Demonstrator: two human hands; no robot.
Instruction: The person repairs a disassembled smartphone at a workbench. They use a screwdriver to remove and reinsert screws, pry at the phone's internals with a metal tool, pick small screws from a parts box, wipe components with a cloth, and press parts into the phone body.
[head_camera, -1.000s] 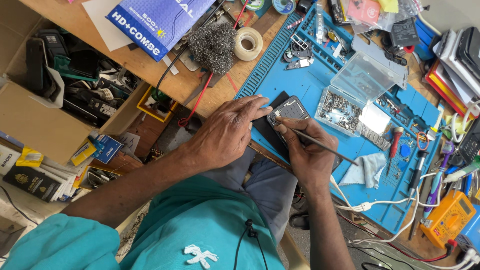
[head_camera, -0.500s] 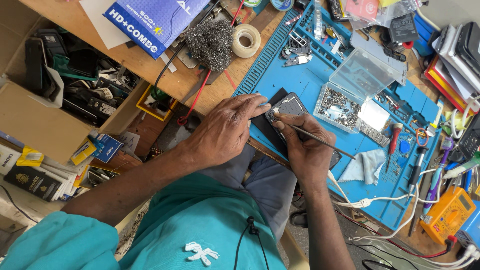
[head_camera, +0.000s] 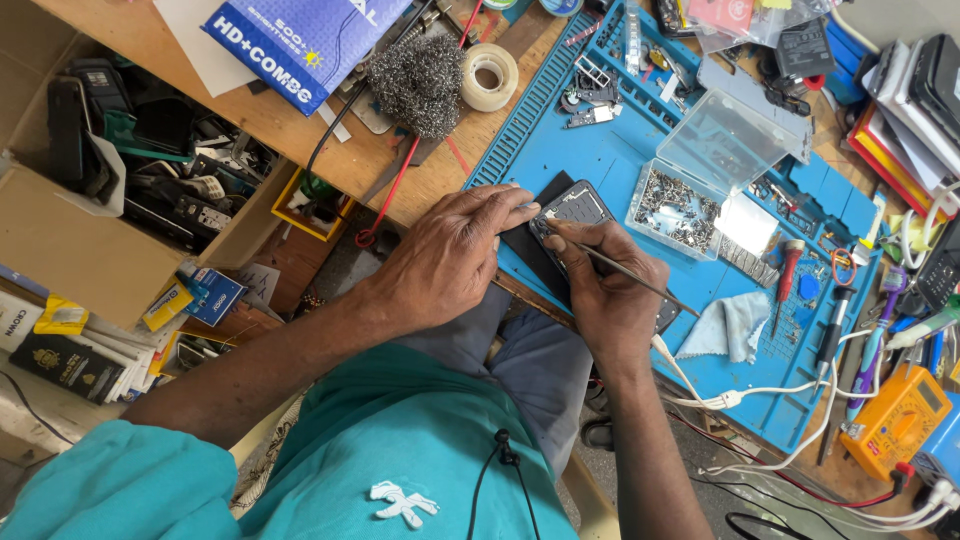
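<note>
An opened dark phone (head_camera: 578, 208) lies on the blue work mat (head_camera: 600, 150). My left hand (head_camera: 450, 255) rests flat on the mat's near edge, its fingertips pressing the phone's left end. In my right hand (head_camera: 605, 290) is a thin metal probe (head_camera: 630, 280), pinched like a pen, its tip touching the phone's upper left corner. The phone's lower part is hidden under my right hand.
A clear plastic box (head_camera: 690, 195) of small screws with its lid open sits right of the phone. A grey cloth (head_camera: 730, 325), screwdrivers (head_camera: 785, 280), an orange multimeter (head_camera: 895, 420), white cables, a tape roll (head_camera: 490, 75) and steel wool (head_camera: 418, 85) surround the mat. An open cardboard box of parts (head_camera: 130, 180) stands left.
Both hands stay on the phone; the probe tip has shifted slightly along the phone's top edge. The view has drifted a little.
</note>
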